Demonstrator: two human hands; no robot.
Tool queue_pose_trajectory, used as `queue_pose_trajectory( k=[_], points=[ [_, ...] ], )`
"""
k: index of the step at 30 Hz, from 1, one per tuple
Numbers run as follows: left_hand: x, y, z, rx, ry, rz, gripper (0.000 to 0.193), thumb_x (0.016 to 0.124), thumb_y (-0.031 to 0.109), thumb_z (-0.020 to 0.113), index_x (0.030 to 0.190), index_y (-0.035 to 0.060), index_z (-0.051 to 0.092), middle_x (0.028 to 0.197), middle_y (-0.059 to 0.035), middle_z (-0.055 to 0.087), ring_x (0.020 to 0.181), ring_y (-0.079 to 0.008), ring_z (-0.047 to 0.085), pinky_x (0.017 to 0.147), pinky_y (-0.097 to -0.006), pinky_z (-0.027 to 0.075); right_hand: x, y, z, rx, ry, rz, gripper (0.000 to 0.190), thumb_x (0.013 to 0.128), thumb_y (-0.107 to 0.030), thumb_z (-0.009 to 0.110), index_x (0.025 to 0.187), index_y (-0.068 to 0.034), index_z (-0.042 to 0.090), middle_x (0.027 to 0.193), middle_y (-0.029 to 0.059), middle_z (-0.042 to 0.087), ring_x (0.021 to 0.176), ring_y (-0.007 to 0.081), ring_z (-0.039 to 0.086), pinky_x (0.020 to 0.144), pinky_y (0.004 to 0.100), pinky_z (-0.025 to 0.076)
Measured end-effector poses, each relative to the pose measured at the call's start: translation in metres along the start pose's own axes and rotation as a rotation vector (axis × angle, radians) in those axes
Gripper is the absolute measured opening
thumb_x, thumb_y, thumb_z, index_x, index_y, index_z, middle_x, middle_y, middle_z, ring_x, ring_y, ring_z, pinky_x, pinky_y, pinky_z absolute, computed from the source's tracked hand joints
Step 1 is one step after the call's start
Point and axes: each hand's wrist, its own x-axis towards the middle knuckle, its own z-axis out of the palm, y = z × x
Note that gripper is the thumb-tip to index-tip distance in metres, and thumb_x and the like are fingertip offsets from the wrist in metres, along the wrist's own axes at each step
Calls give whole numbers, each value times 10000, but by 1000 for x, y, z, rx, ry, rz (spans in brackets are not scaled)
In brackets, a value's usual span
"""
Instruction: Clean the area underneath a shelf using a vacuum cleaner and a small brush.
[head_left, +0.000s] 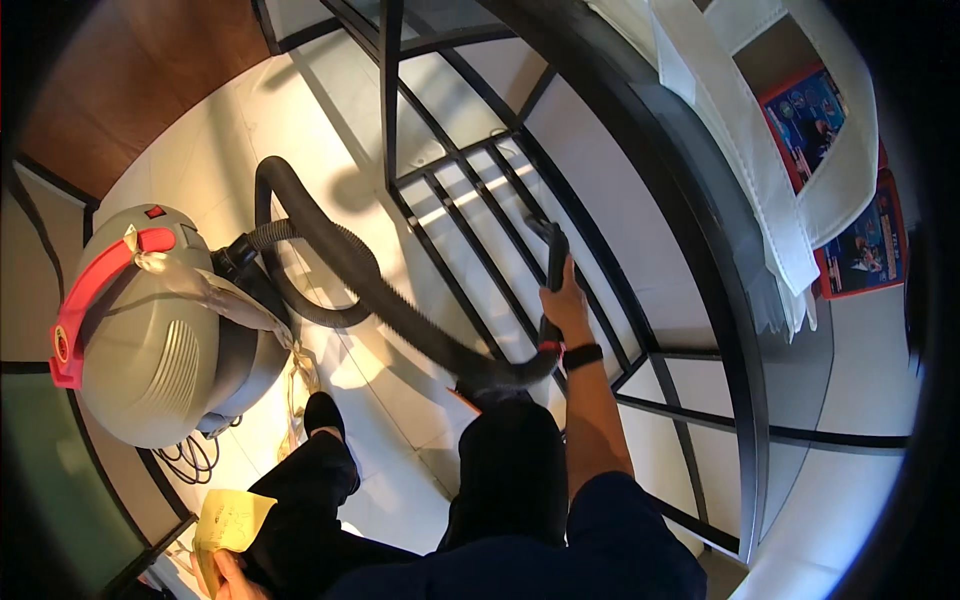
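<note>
My right hand (566, 307) is wrapped around the black vacuum handle (556, 262), whose bent end lies over the slatted lower shelf (480, 195) of a black metal rack. From that handle a thick black corrugated hose (390, 304) loops back to a grey canister vacuum cleaner (150, 322). The canister stands on the floor at left, with a red carrying handle (112, 281) and a pale cloth strip (214, 300) tied to it. Low at the left edge, my left hand (232, 581) pinches a yellow paper note (232, 519) that bears handwriting. Part of that hand is cut off by the frame.
The rack's black top rail (697, 262) curves along my right side. White fabric bags (720, 127) and red-and-blue boxes (862, 244) sit up there. A coiled power cord (187, 459) lies beside the canister. A brown panel (142, 75) stands at the far left.
</note>
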Motion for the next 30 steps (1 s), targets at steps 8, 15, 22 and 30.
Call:
queue_pose_trajectory(
  k=[8,15,22,30],
  points=[
    [-8,-14,-5,-101,108,-85,179,865,98,529,803,-65,571,610,-73,499,502,-127,394,443,-252,336,115,-92,41,23,49,-106,831,711,-255,550,1385,-135,79,983,270,578,915,399,566,816,442,441],
    [-4,-3,-15,-50,-25,-73,188,856,105,540,942,-60,567,721,-109,534,559,-160,440,499,-275,384,52,-49,17,-26,-49,47,804,741,-264,515,1388,-156,51,1000,256,577,908,408,564,806,451,439],
    [-8,-36,-18,142,135,-213,295,854,233,573,752,-39,621,631,-109,564,570,-212,512,558,-326,446,-131,131,-75,-110,-28,384,842,695,-264,547,1388,-113,94,1152,267,498,1026,404,514,876,419,422],
    [-8,-31,-23,85,-70,-53,157,810,139,544,804,-18,556,719,-126,522,641,-239,473,603,-345,419,-146,153,-101,-244,-112,485,835,710,-307,550,1389,-107,107,1059,296,542,991,407,538,860,433,428]
  ],
)
